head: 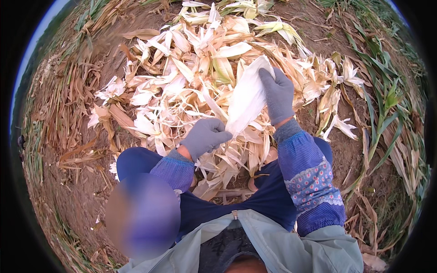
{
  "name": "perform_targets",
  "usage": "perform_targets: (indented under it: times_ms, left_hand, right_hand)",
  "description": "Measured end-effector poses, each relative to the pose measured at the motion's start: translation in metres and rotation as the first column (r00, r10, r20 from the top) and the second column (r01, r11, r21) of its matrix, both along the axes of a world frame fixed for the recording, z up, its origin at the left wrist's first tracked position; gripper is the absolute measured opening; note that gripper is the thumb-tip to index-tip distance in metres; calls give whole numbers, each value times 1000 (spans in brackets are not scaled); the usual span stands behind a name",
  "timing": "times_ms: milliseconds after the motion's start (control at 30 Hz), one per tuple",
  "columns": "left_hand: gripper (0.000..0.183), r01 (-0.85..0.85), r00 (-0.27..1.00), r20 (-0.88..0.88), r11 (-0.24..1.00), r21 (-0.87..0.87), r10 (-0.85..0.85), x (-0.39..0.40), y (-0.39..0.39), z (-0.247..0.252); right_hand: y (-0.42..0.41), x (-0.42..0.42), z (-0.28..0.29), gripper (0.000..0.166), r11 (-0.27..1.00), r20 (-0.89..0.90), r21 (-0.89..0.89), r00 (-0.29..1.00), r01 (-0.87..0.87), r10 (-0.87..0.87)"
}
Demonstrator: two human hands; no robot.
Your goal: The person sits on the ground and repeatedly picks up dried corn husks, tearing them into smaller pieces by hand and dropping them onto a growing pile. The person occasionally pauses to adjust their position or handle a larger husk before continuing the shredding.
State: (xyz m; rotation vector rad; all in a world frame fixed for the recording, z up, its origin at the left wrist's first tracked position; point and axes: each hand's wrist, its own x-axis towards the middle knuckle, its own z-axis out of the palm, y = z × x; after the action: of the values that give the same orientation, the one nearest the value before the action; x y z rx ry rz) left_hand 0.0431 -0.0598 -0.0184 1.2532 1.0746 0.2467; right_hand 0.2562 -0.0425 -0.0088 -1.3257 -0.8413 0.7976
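Note:
A broad, pale corn husk leaf (248, 97) is stretched between my two gloved hands above a heap of dry husks. My right hand (278, 95), in a grey knit glove, grips its wide upper end between thumb and fingers. At the narrow lower end, my left hand (206, 138), gloved the same way, pinches the tip. Beneath and beyond the hands spreads the pile of corn husks (191, 75), cream to light brown, with some thin torn strips (182, 109) near the middle.
Bare brown soil (78, 184) surrounds the pile. Dry corn stalks and leaves (68, 102) lie along the left, and green corn plants (382, 126) stand or lean at the right. My bent knees (136, 162) flank the near side of the heap. A blurred round patch covers the lower left.

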Motion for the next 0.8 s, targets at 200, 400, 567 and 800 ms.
perform_targets:
  times_ms: [200, 400, 567, 800]
  left_hand:
    - [33, -219, 972, 107, 969, 110, 208, -6, 9, -8]
    - [58, -135, 951, 290, 988, 79, 107, 8, 2, 1]
    - [41, -94, 988, 125, 996, 10, 92, 2, -3, 4]
    - [34, -102, 994, 45, 988, 117, 97, -7, 8, 6]
  right_hand:
    - [-3, 6, 8, 21, 998, 35, -21, 998, 62, -61]
    - [-19, -40, -2, 25, 960, -76, -162, 973, -228, 218]
    - [-18, -37, -13, 22, 952, -95, -161, 964, -260, 248]
    - [-16, -17, 7, 12, 976, 31, -109, 981, -189, 193]
